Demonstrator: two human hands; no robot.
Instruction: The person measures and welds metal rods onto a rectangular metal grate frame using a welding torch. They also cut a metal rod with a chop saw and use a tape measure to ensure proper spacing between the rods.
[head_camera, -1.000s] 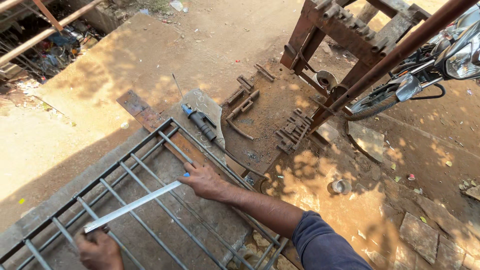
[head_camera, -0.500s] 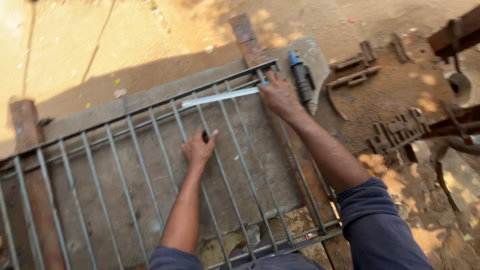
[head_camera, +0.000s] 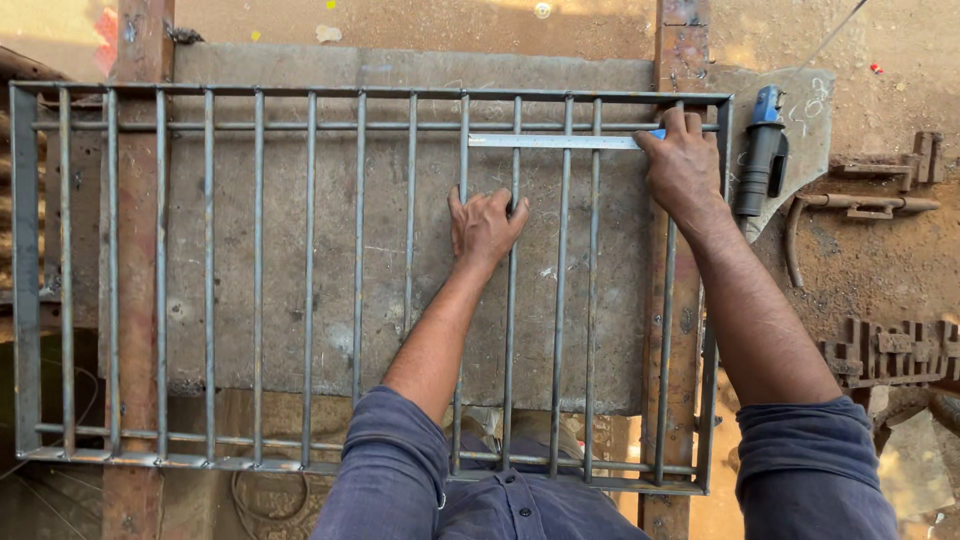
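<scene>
Pressing flat, fingers spread, the left hand (head_camera: 485, 225) rests open on the metal grille (head_camera: 360, 280). At two o'clock, the right hand (head_camera: 683, 165) pinches the steel ruler (head_camera: 555, 141) across the bars, a blue-handled tool (head_camera: 762, 150) just beside.

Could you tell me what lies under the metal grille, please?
Under the grille lie a grey slab and two rusty beams. Both arms and the torso cover the near part.
</scene>
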